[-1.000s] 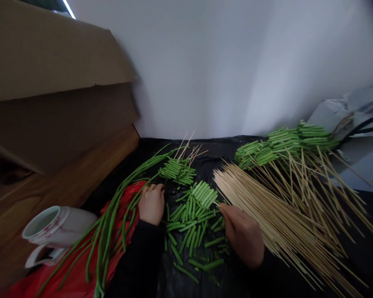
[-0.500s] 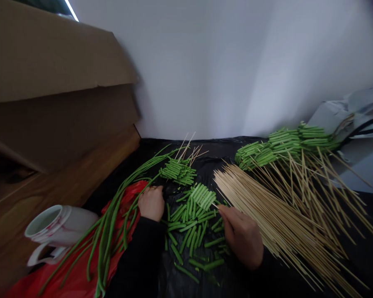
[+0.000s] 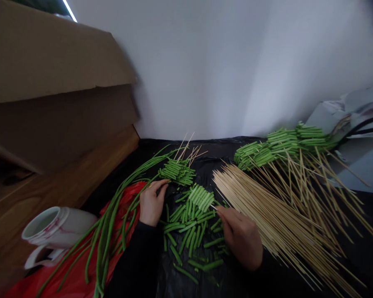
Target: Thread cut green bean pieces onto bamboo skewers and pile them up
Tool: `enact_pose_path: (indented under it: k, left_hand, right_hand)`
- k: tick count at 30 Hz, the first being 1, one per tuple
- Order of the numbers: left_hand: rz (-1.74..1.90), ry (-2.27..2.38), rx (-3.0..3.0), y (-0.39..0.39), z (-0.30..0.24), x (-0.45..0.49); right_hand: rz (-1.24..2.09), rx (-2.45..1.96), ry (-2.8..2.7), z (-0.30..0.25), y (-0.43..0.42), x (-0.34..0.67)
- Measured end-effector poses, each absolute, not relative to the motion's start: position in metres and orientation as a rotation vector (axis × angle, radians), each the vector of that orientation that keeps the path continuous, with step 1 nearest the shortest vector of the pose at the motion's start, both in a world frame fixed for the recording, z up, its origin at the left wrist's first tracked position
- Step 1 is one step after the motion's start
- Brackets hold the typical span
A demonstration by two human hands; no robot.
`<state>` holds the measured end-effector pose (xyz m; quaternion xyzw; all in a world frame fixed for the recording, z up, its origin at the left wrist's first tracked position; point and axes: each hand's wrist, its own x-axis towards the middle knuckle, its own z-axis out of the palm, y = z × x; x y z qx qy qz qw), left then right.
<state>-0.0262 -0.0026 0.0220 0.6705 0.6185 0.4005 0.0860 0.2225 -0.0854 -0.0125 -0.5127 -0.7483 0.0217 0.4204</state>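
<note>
My right hand (image 3: 240,238) is pinched on a bamboo skewer (image 3: 214,206) that runs through a row of cut green bean pieces (image 3: 201,196). My left hand (image 3: 151,203) lies to the left of that row with its fingers stretched forward and nothing in them. Loose cut bean pieces (image 3: 189,236) are scattered between my hands on the black plastic sheet (image 3: 211,151). Long uncut green beans (image 3: 112,223) lie over a red bag (image 3: 81,273) beside my left hand.
A pile of bare bamboo skewers (image 3: 276,219) spreads to the right. Finished bean skewers lie stacked at the back right (image 3: 282,145) and one at the back middle (image 3: 177,170). A white mug (image 3: 49,231) stands on the wooden surface at left, under cardboard (image 3: 49,62).
My left hand has opened from a loose curl and its fingers now reach forward. My right hand has shifted slightly left with the skewer.
</note>
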Motion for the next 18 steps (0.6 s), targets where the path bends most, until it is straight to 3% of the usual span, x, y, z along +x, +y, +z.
enact_pose_path:
  k: [2, 7, 18]
  left_hand:
    - [1.337, 1.614, 1.703, -0.005, 0.021, -0.015]
    - [1.217, 1.123, 0.983, -0.014, 0.018, 0.011]
    - [1.116, 0.995, 0.617, -0.017, 0.016, 0.016]
  right_hand:
    - [0.085, -1.288, -1.889, -0.013, -0.086, 0.223]
    - [0.130, -1.283, -1.913, -0.016, -0.086, 0.222]
    - [0.166, -1.305, -1.916, -0.012, -0.088, 0.220]
